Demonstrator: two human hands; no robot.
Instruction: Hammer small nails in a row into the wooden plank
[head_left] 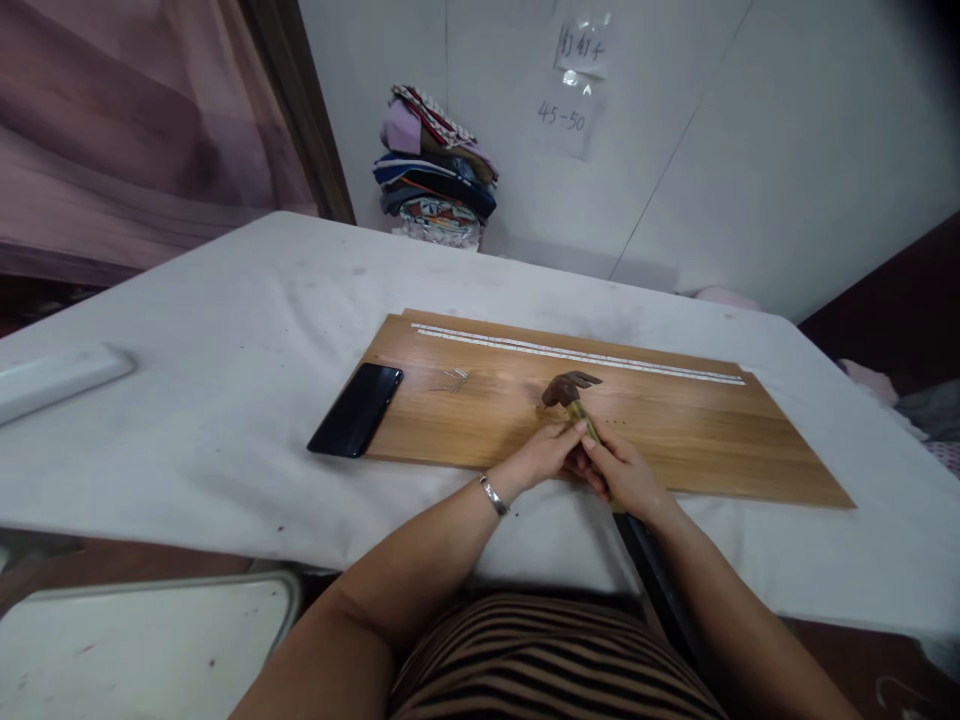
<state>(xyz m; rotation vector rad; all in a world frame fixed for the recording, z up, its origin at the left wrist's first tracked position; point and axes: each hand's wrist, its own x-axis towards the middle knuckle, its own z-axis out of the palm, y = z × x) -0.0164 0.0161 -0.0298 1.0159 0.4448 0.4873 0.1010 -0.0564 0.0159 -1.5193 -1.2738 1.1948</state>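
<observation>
Being clasped by the left hand [551,450] and the right hand [626,475], a claw hammer [576,405] is being held over the middle of a wooden board [712,440], its head directed away from the body. The handle is being pinched between the thumbs and curled fingers of both hands. Small nails [457,380] are being supported at the board's left, near a dark phone [356,410] overlapping its edge. The board is being borne by a white-covered table [225,400].

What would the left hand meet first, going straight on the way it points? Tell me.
The left hand would meet the hammer handle first, which it appears to touch; the right hand seems next, though the overlap leaves depth unclear.
</observation>
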